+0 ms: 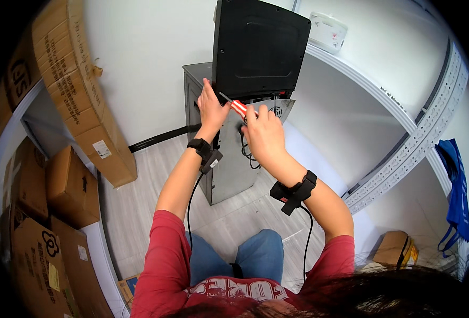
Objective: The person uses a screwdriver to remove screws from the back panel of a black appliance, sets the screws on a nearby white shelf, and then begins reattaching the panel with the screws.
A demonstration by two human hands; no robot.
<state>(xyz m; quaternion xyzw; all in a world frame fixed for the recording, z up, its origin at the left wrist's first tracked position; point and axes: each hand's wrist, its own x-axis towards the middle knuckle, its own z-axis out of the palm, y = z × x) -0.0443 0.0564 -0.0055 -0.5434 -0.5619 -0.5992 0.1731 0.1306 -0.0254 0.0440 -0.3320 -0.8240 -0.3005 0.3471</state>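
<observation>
At the far middle of the scene, a grey metal cabinet stands on the pale wood floor, with a black appliance on top of it. The right hand is closed around a red-handled screwdriver, whose shaft points left and far toward the lower edge of the black appliance. The left hand, fingers loosely curled, rests against that lower edge, just left of the screwdriver tip. Cardboard boxes are stacked along the left.

The screwdriver tip is hidden behind the left hand.
</observation>
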